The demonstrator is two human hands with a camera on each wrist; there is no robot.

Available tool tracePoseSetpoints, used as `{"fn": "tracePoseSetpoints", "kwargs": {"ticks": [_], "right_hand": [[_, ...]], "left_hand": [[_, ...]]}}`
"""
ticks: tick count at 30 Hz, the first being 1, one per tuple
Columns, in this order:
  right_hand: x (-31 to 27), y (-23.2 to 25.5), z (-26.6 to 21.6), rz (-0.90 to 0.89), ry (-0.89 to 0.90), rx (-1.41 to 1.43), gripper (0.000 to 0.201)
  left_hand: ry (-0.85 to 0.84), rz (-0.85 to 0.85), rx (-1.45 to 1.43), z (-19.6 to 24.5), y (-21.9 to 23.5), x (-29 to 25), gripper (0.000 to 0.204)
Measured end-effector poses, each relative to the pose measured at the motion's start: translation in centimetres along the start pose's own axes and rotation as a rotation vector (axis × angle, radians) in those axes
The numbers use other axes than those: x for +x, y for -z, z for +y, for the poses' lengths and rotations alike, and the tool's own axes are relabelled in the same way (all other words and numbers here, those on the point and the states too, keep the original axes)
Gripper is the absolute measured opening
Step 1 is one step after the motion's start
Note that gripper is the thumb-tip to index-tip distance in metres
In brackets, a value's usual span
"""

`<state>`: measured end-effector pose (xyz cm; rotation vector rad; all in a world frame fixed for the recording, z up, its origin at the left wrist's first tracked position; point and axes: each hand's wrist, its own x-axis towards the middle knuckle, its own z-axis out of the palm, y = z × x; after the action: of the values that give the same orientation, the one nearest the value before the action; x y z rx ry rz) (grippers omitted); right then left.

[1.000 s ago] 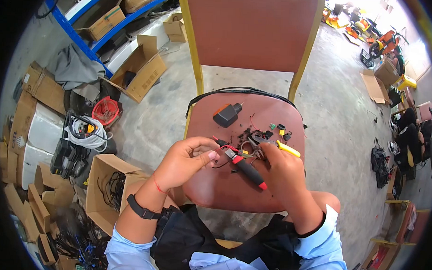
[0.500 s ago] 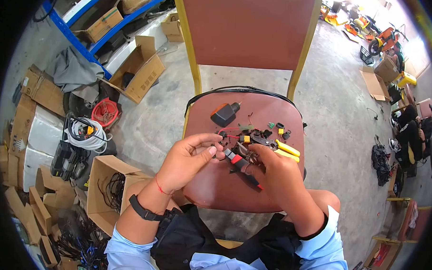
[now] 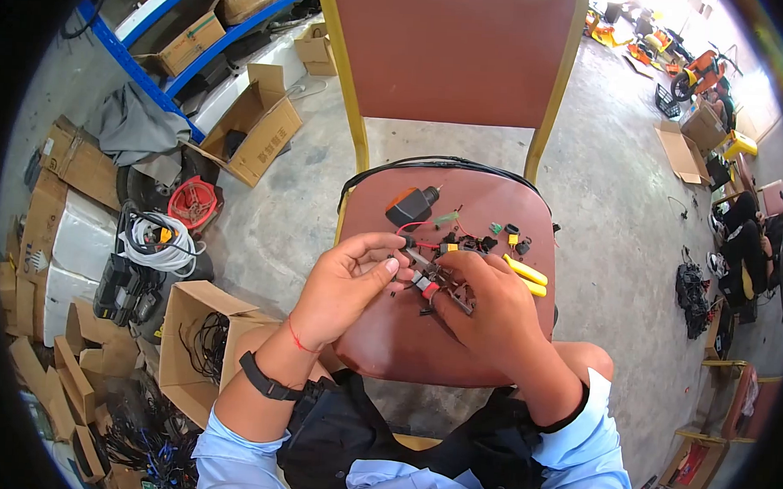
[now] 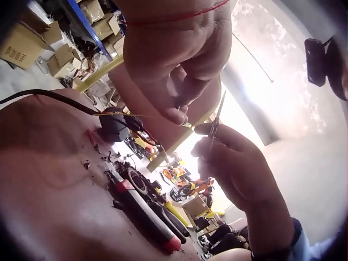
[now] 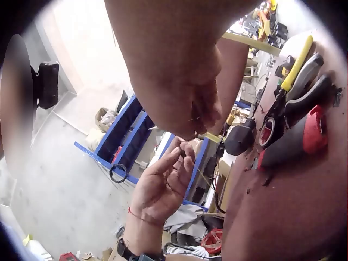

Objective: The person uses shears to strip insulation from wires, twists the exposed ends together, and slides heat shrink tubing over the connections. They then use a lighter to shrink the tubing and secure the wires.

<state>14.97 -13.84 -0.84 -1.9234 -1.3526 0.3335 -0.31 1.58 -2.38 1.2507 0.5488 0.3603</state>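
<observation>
Above the chair seat [image 3: 388, 352], my left hand [image 3: 343, 286] pinches a thin wire [image 4: 149, 116] between thumb and fingertips. The wire leads back to a black cable [image 4: 57, 95]. My right hand [image 3: 497, 304] grips a slim, pointed metal tool like tweezers [image 4: 218, 115], its fingertips close to the left fingertips. Beneath the hands lies a tool with a black-and-red handle [image 5: 293, 141], partly hidden in the head view. Beside it are pliers with yellow handles [image 3: 527, 273]. A black-and-orange lamp-like piece [image 3: 412, 207] lies farther back on the seat.
Small connectors [image 3: 514, 238] and dark scraps are scattered at the seat's middle and right. The chair's backrest [image 3: 450, 57] rises behind. An open cardboard box [image 3: 181, 336] with black cables stands at my left, and blue shelving [image 3: 169, 81] is farther off.
My right hand has moved left from the yellow-handled pliers and now holds the slim pointed tool beside my left fingers. The left hand has stayed nearly in place.
</observation>
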Motion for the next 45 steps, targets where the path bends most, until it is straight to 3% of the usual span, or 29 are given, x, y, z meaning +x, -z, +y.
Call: {"fn": "tracePoseSetpoints", "kwargs": {"ticks": [12,16,19,24,33,42,45], "right_hand": [[-0.1,-0.5,0.4,0.062,0.146,-0.103,0.038],[-0.3,-0.6,0.3,-0.006,0.059,0.078,0.035],[-0.3,-0.2,-0.1,-0.130,-0.069,0.160,0.033],[0.0,-0.2,-0.5,-0.264,-0.226,0.357,0.033],[0.0,-0.7,-0.1,-0.382,-0.301,0.507,0.037],[-0.1,-2.3,0.5,-0.116,-0.187,0.557,0.035],[-0.4,-2.6,0.6,-0.133,-0.191,0.538,0.036]], "left_hand": [[-0.002,0.020,0.017,0.2,-0.1,0.0,0.029],[-0.125,0.080,0.186,0.1,0.1,-0.1,0.030],[-0.048,0.113,0.175,1.0,0.2,-0.3,0.033],[-0.041,0.085,0.060,0.8,0.8,-0.2,0.036],[0.016,0.021,-0.232,0.7,1.1,-0.3,0.040],[0.010,0.102,-0.230,0.0,0.5,-0.2,0.044],[-0.032,0.107,-0.164,-0.1,0.0,-0.3,0.042]]}}
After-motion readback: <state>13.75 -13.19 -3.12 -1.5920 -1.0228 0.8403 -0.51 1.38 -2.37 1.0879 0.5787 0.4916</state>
